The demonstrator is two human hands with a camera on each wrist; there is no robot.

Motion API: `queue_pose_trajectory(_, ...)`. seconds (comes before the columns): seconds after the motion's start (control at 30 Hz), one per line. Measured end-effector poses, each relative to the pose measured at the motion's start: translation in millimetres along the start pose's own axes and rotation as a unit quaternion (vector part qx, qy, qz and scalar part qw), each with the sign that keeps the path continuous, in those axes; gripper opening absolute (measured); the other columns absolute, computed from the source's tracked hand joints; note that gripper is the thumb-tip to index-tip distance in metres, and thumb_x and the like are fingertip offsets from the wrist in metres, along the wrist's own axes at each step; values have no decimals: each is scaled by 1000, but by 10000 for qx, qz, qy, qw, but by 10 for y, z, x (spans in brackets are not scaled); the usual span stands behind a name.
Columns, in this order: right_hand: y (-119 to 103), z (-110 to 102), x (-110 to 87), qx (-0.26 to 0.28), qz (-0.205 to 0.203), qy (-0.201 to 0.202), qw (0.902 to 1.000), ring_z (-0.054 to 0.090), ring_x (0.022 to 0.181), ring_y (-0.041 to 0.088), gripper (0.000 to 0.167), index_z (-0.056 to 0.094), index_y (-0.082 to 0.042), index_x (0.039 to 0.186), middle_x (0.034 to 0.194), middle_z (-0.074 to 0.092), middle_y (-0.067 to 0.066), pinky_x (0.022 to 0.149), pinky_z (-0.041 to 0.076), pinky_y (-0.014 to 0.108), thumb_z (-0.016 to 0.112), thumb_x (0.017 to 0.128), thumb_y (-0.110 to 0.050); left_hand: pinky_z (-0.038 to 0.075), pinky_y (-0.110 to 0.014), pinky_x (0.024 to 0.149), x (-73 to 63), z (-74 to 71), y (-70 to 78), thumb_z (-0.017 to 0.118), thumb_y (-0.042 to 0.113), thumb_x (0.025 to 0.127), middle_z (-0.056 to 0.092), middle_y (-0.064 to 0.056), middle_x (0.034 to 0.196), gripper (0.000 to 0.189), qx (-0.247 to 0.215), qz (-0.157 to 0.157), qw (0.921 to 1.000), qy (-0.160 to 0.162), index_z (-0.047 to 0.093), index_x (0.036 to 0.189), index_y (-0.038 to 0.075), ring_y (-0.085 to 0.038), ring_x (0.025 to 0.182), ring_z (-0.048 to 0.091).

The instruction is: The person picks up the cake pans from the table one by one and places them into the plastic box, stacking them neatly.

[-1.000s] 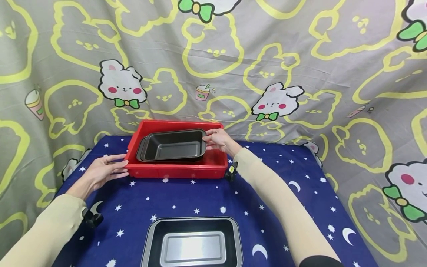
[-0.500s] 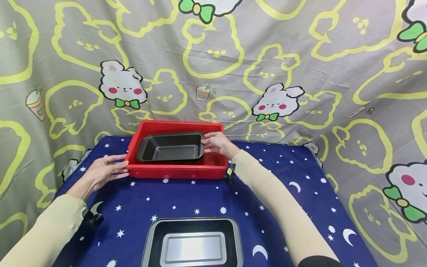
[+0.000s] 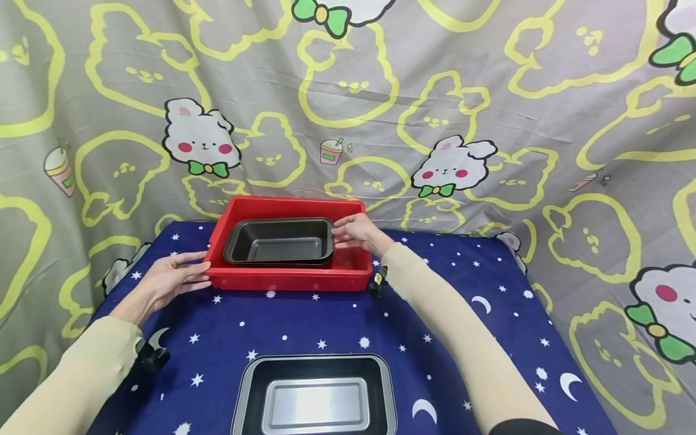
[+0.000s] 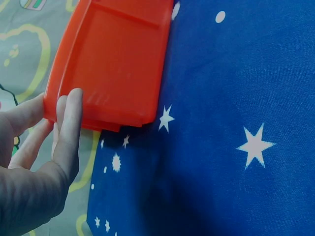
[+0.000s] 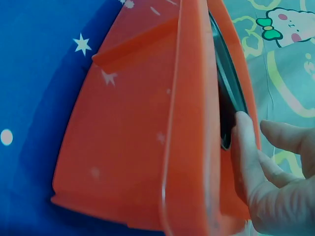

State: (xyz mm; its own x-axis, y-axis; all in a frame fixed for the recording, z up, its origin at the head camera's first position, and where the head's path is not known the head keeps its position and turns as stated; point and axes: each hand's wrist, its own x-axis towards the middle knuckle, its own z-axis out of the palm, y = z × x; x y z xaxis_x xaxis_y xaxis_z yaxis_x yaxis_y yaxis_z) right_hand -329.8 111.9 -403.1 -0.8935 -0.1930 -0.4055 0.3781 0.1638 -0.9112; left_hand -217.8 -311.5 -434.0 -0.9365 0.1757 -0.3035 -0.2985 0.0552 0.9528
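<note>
Dark loaf pans (image 3: 285, 249) lie nested inside a red plastic bin (image 3: 288, 282) at the back of the table; the inner one hides most of the one beneath. At the bin's front left corner, my left hand (image 3: 162, 279) touches the wall with extended fingers (image 4: 73, 110). My right hand (image 3: 359, 233) is over the bin's right side, its fingertips at the right end of the pan rim. In the right wrist view the thumb lies by the dark rim (image 5: 231, 73), and the other fingers stand apart from it. A baking pan (image 3: 247, 396) with a silvery bottom lies near me.
A blue cloth (image 3: 451, 362) with white stars and moons covers the table. Right behind the bin hangs a grey curtain (image 3: 375, 103) with yellow outlines. The near pan is cut off by the bottom edge of the head view.
The upper loaf pan has come down level into the lower one. My right hand lowered with it, then slid slightly right, loosening at the rim. My left hand stayed at the corner.
</note>
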Motion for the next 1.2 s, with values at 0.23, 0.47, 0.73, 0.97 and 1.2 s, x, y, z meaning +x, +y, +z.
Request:
queue_pose_trajectory(0.23,-58,-160,-169,109,-73,88,9999,71,94,24,50,55,4,149,147,62,24,72,69,31,65,101,-3,68,-34,88,-5,0,12,72,14,101,73,18,102,87,-41,-2,10000,-1,17,165,-8,-11,90,79)
queue_pose_trajectory(0.47,10,-307,-458,104,-118,-52,9999,72,103,30,51,51,4,152,151,57,27,72,69,29,62,104,-4,67,-36,90,-3,23,24,71,15,102,72,18,102,86,71,-34,10000,10,18,165,-7,-11,91,79)
queue_pose_trajectory(0.73,193,-478,-799,130,-293,-149,9994,74,79,16,52,50,8,151,104,75,8,72,69,31,63,102,-4,67,-36,91,-6,26,19,72,16,102,72,18,104,86,101,-35,9999,30,19,165,-7,-11,92,79)
queue_pose_trajectory(0.97,373,-648,-1038,13,-416,-73,9991,76,85,18,47,53,8,146,103,75,4,78,70,35,65,103,-7,67,-35,90,-20,20,8,71,16,102,72,19,101,86,42,-28,10000,27,18,165,-8,-11,91,79)
queue_pose_trajectory(1.2,572,-769,-1334,-108,-561,-24,9984,75,86,16,41,56,6,142,103,73,1,81,69,36,62,105,-9,68,-33,88,-40,28,25,72,16,102,72,18,103,87,55,-12,10000,16,18,165,-9,-11,92,79)
